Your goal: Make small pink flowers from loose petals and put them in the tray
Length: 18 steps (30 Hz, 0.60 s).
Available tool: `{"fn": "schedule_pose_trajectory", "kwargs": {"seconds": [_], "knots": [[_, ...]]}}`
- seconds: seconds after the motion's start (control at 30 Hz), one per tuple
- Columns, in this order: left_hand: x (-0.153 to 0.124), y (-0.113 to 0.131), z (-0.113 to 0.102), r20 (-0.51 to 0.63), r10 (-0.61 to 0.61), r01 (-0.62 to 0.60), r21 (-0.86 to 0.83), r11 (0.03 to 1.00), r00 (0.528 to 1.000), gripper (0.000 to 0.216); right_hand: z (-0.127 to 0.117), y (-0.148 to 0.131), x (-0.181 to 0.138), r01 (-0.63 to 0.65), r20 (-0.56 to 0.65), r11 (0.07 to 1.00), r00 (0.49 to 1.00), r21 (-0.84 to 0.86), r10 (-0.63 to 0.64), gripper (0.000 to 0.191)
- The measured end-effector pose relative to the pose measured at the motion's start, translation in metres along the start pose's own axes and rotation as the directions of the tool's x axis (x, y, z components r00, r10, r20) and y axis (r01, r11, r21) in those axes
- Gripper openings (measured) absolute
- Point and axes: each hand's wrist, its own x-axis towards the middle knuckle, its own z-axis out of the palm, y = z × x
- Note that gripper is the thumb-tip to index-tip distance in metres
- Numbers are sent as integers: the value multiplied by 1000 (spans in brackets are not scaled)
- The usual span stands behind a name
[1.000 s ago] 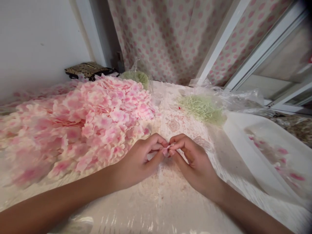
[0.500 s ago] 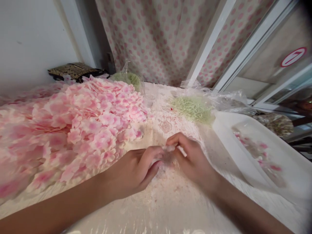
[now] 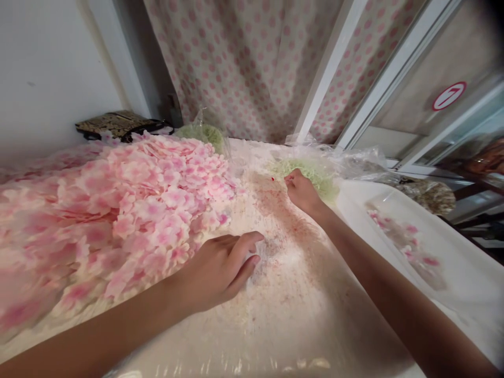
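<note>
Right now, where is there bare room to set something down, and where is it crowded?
Most room: the speckled tabletop between the left hand and the white tray, below the right hand. Crowded: left, under the pink petal heap, and back, around the green shredded filler.

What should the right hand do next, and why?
Probably pinch up a little of the green shreds. The right hand is already at their edge with its fingers drawn together, and it's cannot-tell whether it holds anything. The left hand lies open beside the pink petals, so it isn't needed there.
</note>
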Motion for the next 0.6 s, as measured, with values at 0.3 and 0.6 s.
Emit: {"fn": "schedule_pose_trajectory", "kwargs": {"seconds": [0.3, 0.6], "knots": [[1, 1, -4, -126, -18, 17, -8, 1000, 992, 20, -29, -24, -34, 32, -46, 950, 999, 310, -19, 7], [7, -4, -10, -497, -117, -18, -259, 966, 860, 21, -38, -71, -99, -343, 431, 454, 896, 823, -104, 11]]}}
